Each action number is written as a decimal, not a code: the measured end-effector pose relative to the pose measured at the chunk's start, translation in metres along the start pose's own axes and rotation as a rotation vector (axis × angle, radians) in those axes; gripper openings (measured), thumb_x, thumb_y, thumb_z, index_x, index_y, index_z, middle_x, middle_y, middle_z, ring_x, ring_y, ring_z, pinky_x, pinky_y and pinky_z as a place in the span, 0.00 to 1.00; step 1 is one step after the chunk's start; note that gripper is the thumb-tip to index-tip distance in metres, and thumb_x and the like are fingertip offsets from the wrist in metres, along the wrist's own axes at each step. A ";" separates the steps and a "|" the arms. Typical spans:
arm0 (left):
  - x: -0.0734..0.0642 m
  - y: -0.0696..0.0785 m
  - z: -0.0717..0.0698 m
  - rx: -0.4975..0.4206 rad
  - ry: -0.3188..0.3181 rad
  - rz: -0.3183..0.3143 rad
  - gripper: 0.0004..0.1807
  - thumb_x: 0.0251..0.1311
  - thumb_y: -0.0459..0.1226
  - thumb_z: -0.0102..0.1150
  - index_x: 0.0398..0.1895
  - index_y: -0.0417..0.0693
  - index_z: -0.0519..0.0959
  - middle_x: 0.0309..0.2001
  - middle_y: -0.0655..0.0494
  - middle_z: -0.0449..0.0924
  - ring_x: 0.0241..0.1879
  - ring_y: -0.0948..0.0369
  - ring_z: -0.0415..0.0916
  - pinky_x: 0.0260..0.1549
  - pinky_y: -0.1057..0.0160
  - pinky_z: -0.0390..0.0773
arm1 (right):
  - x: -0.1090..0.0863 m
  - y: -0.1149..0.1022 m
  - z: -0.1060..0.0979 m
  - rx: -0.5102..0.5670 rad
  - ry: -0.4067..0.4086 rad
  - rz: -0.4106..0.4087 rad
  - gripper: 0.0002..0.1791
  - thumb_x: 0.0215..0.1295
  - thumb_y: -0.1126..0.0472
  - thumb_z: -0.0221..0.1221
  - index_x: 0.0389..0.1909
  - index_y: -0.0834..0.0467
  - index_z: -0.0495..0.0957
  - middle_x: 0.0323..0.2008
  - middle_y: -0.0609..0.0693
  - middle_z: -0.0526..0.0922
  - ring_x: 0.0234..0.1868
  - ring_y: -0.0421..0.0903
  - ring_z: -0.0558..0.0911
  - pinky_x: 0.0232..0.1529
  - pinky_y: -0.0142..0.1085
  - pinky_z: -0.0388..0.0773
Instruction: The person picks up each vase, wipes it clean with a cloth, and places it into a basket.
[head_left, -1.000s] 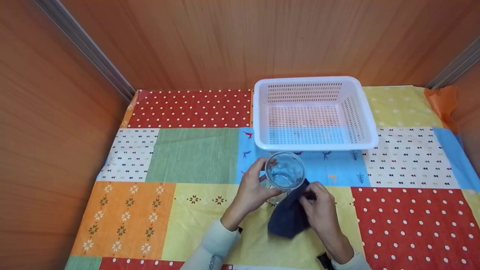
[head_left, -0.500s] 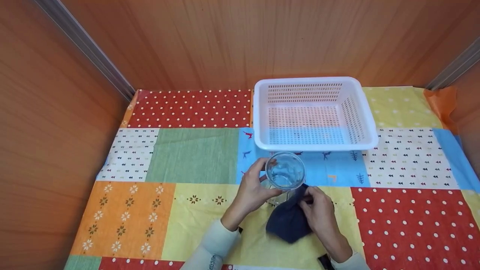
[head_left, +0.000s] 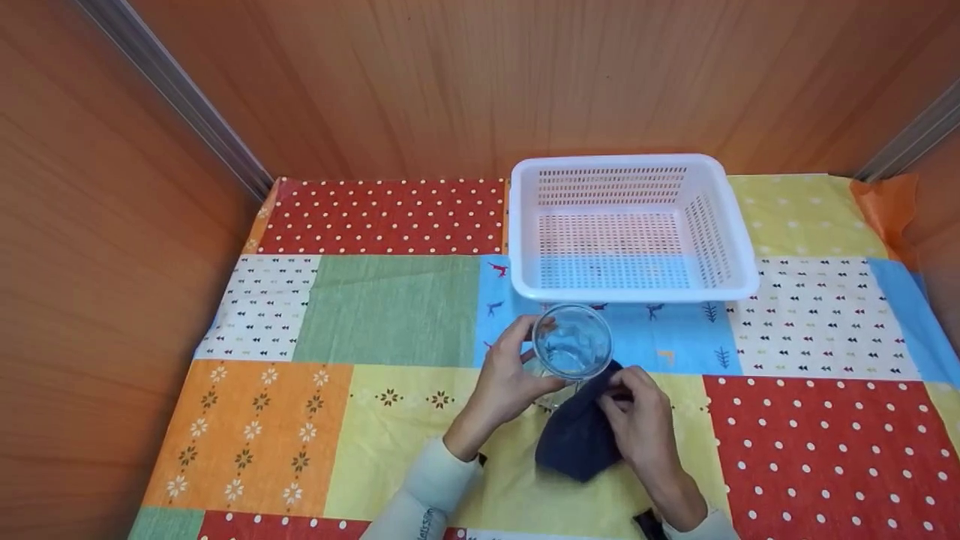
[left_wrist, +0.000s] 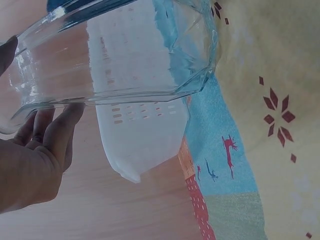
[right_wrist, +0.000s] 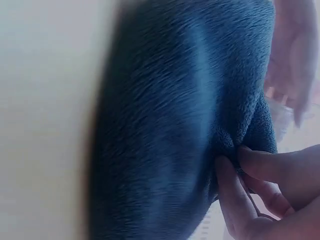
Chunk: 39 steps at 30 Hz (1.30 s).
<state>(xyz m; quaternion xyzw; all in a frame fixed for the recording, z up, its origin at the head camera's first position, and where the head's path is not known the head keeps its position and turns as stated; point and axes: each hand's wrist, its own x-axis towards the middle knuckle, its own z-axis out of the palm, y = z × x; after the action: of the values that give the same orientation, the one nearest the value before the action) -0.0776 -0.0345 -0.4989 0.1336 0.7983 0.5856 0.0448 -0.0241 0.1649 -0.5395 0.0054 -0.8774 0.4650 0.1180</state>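
A tall clear glass vase [head_left: 573, 341] stands with its round rim facing up in the head view. My left hand [head_left: 506, 379] grips it from the left near the top, with thumb in front and fingers behind. In the left wrist view the vase [left_wrist: 135, 75] spans the upper part, its faceted base at the right. My right hand [head_left: 641, 420] pinches a dark blue cloth [head_left: 576, 442] between thumb and fingers, just right of the vase. The cloth's upper corner meets the vase's side below the rim, and the rest hangs down. In the right wrist view the fuzzy cloth [right_wrist: 165, 120] fills the middle.
Behind the vase, a white perforated plastic basket [head_left: 634, 294] stands close, with nothing inside. A patchwork tablecloth [head_left: 390, 307] covers the table. Wood-grain panels [head_left: 450, 90] enclose the back and both sides.
The right hand shifts slightly down and back up with the cloth, whose hanging part swings. The left hand and vase stay nearly in place.
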 end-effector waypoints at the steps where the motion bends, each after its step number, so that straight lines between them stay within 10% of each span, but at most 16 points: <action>1: 0.000 0.000 0.000 -0.002 -0.002 0.001 0.40 0.49 0.37 0.85 0.67 0.50 0.75 0.62 0.47 0.79 0.60 0.51 0.76 0.60 0.47 0.82 | 0.001 -0.004 -0.002 0.015 0.008 0.000 0.14 0.55 0.81 0.69 0.32 0.63 0.78 0.35 0.52 0.81 0.38 0.50 0.87 0.38 0.39 0.89; 20: -0.002 0.001 0.004 0.004 0.021 -0.010 0.40 0.48 0.37 0.85 0.66 0.49 0.76 0.61 0.48 0.79 0.61 0.50 0.77 0.60 0.48 0.83 | 0.006 -0.016 -0.007 0.099 0.049 -0.035 0.14 0.56 0.82 0.67 0.28 0.61 0.79 0.33 0.50 0.79 0.38 0.47 0.85 0.41 0.22 0.82; 39: -0.003 0.003 0.005 0.013 0.041 -0.014 0.40 0.49 0.36 0.85 0.66 0.49 0.76 0.61 0.50 0.79 0.61 0.47 0.77 0.59 0.47 0.83 | 0.000 0.014 0.004 -0.017 -0.018 -0.001 0.15 0.54 0.82 0.67 0.26 0.59 0.76 0.31 0.51 0.80 0.36 0.52 0.85 0.37 0.38 0.84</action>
<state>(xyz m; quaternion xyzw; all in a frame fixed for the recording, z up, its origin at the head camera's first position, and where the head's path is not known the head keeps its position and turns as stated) -0.0727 -0.0299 -0.4984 0.1162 0.8037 0.5827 0.0315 -0.0270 0.1696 -0.5533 0.0089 -0.8823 0.4575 0.1106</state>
